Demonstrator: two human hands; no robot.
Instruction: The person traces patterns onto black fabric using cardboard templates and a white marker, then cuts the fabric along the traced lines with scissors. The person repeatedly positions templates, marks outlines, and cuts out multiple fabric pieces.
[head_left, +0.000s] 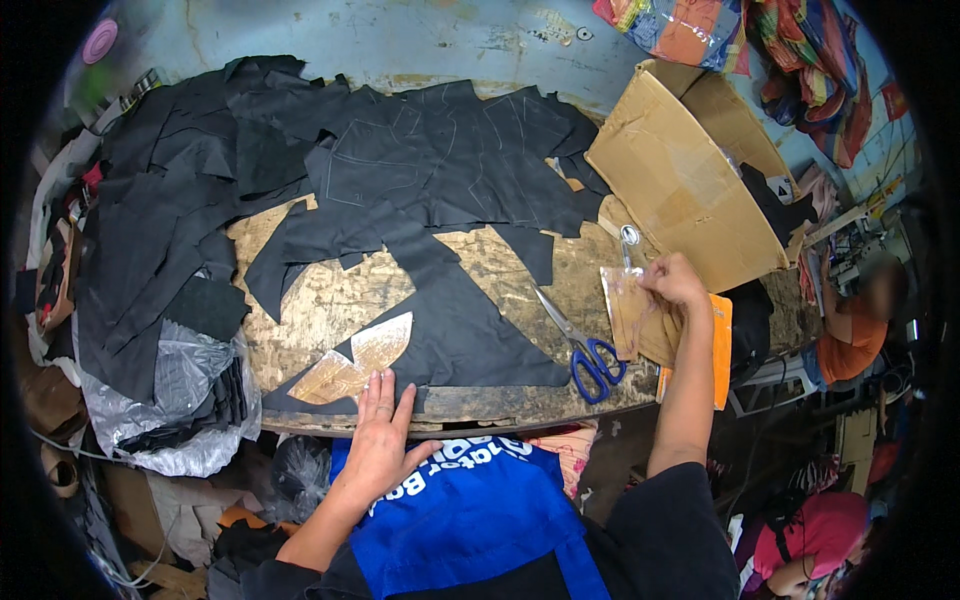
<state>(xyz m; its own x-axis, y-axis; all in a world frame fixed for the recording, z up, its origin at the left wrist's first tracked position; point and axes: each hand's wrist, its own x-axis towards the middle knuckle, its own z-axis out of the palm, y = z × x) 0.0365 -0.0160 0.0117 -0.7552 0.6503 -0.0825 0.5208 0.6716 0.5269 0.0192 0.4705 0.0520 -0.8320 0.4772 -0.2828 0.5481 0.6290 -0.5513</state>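
Note:
My left hand (378, 432) lies flat with fingers spread, its fingertips at the lower edge of a butterfly-shaped cardboard template (352, 362) covered in shiny tape. The template rests on a black leather piece (470, 335) near the table's front edge. Over on the right, my right hand (676, 280) has its fingers pinched together at the upper corner of a brown tape-covered sheet (625, 310). What the pinch holds is hidden. Scissors with blue handles (597, 370) lie between the hands, blades slightly apart. A small silver tool (629, 240) lies just beyond the sheet.
Black leather (400, 170) with chalk outlines covers the far side of the worn wooden table (320, 270). A cardboard box (690, 160) stands back right. An orange packet (721, 350) lies beneath my right forearm. A plastic bag (190, 400) hangs front left. Two people (855, 335) are at right.

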